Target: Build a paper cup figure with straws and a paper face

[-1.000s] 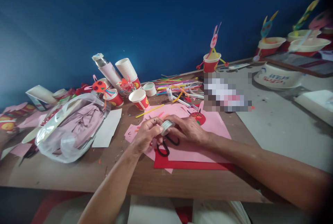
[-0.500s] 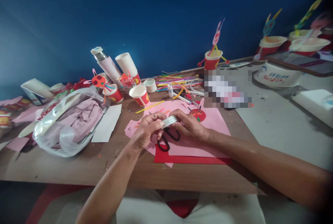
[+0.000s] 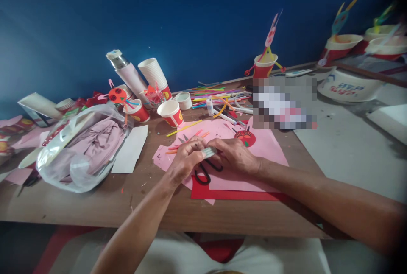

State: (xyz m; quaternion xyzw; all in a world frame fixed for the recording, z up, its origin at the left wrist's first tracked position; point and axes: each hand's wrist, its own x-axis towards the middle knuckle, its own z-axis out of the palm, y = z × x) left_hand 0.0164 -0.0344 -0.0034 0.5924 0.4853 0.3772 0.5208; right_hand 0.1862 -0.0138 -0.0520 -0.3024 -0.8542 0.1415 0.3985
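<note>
Head view gives me the roll point(image 3: 209, 152), small, pale and perhaps tape, over the pink sheet point(image 3: 254, 176) and between the two hands. Its long axis runs mostly sideways, the right end tipped slightly away from the wearer, so it lies to the right of the left hand point(image 3: 188, 158) and to the left of the right hand point(image 3: 237, 155). Neither hand is clearly nearer: I see the left thumb pressed on one end, the left fingers curled in and nearly closed around it. The right fingers bend down at the other end; I cannot tell whether they pinch it or only touch it. Just under the hands lie the scissors point(image 3: 203, 183), handles toward the wearer.

As for containers, I find the cup point(image 3: 171, 117) standing upright beyond the left hand, its pale inner wall showing. Behind it the stack point(image 3: 154, 73) leans in my view, many cups nested together. The bag point(image 3: 76, 180), well to the left, holds folded pink cloth point(image 3: 100, 146). Farther right, the red cup point(image 3: 263, 70) bears a pink figure point(image 3: 270, 37), and the bowl point(image 3: 346, 87) sits on the grey surface point(image 3: 337, 146), its contents hidden from me
</note>
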